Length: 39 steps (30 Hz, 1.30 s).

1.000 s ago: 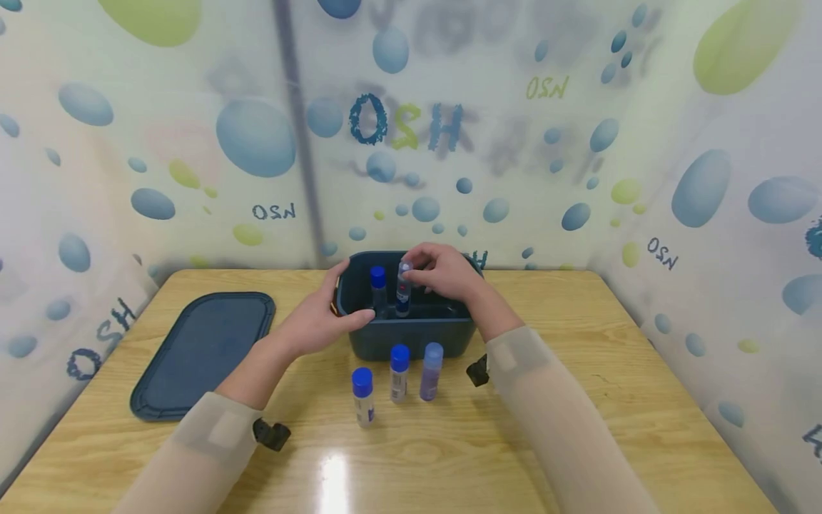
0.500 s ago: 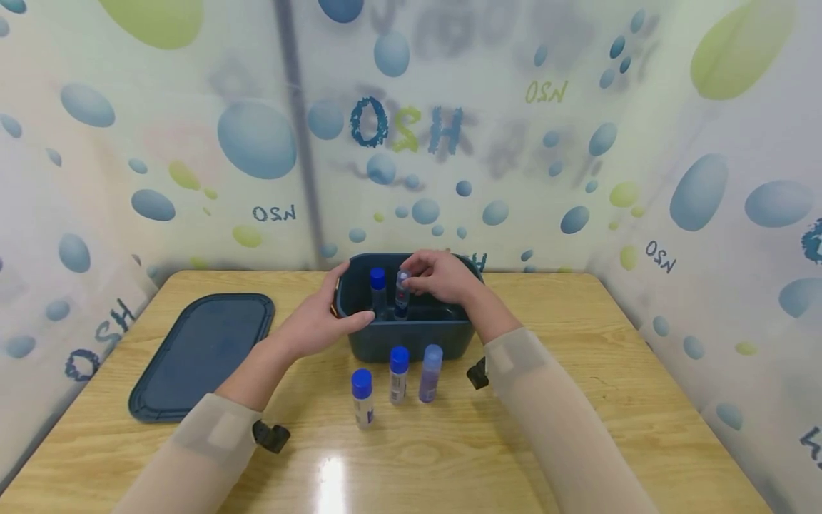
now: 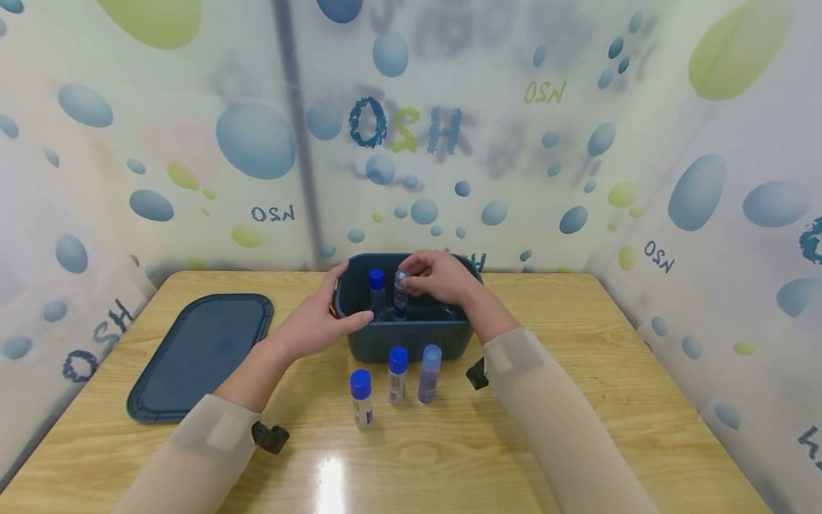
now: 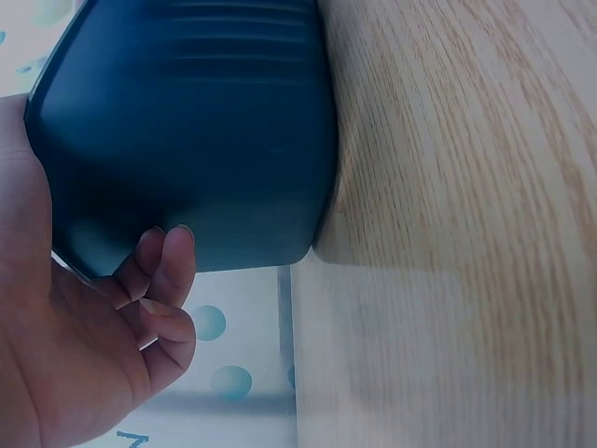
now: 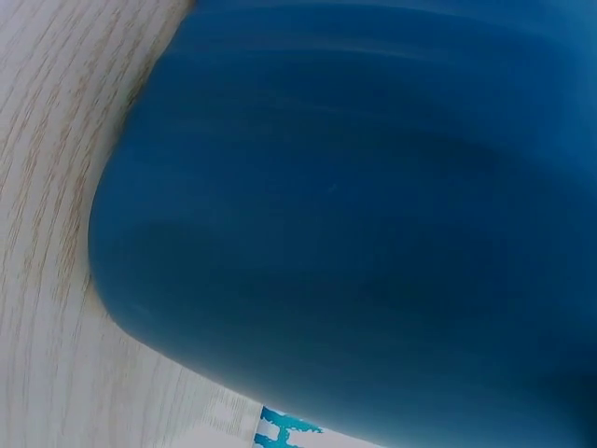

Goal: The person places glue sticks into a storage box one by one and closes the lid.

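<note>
Right hand [image 3: 442, 277] pinching pale-topped bottle [image 3: 401, 301] inside bin [image 3: 414, 341].
Left hand [image 3: 321, 318] is gripping the bin's corner; the bottle is sitting upright between both hands, probably light, stiff, slightly slippery, its top seemingly offering the surest hold.

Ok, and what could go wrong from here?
Two risks, I'd say. The right hand pinches the held bottle near its top inside the bin; whether its base touches the bin floor is hidden, so it might drop or tip on release, perhaps knocking the blue-capped bottle beside it. Also, three bottles stand close before the bin, so if the left hand gripping it pulled it nearer, they might topple.
</note>
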Each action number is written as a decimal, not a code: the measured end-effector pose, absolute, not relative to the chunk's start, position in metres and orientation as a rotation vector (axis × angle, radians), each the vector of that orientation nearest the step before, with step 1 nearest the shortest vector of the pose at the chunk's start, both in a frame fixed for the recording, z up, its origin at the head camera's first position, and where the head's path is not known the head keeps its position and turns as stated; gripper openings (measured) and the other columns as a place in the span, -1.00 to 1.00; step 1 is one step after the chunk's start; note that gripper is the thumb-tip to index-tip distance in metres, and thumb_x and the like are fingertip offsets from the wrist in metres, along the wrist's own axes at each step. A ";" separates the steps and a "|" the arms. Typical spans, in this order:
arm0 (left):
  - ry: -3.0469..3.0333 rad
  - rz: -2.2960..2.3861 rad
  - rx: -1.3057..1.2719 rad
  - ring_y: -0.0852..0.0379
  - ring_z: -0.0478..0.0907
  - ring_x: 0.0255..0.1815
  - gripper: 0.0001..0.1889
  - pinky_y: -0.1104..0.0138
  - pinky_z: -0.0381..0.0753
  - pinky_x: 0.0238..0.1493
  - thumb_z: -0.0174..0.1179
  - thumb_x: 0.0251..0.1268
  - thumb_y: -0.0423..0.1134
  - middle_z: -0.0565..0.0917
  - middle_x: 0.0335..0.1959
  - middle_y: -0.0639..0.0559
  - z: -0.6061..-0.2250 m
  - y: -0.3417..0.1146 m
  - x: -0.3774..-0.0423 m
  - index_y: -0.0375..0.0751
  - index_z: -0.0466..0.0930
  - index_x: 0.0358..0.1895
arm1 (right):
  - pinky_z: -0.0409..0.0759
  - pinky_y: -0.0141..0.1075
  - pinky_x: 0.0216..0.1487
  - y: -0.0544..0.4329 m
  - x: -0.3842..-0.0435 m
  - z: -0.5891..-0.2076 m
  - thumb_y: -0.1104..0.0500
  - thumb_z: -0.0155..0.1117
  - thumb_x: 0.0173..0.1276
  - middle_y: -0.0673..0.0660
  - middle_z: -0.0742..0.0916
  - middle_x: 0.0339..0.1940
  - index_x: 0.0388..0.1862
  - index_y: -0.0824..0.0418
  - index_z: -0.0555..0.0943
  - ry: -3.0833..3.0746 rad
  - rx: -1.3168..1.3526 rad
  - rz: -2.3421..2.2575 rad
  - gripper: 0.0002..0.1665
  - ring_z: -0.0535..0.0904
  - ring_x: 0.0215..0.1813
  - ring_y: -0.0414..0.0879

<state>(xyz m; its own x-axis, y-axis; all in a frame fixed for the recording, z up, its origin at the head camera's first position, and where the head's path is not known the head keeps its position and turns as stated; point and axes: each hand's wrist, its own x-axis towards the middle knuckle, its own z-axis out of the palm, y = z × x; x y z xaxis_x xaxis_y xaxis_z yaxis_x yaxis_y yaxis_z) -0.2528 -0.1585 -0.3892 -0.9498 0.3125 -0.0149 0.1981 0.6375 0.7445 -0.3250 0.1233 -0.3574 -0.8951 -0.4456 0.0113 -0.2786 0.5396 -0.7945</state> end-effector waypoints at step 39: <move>2.735 1.182 0.433 -0.11 0.77 0.13 0.23 -0.08 0.71 0.23 0.30 0.44 0.44 0.71 0.30 -0.32 -0.392 -0.158 -0.253 0.16 -0.38 0.85 | 0.76 0.12 0.25 0.122 -0.322 -0.355 0.24 0.37 0.64 0.27 0.74 0.28 0.38 0.22 0.64 2.495 -0.522 -1.397 -0.60 0.84 0.08 0.10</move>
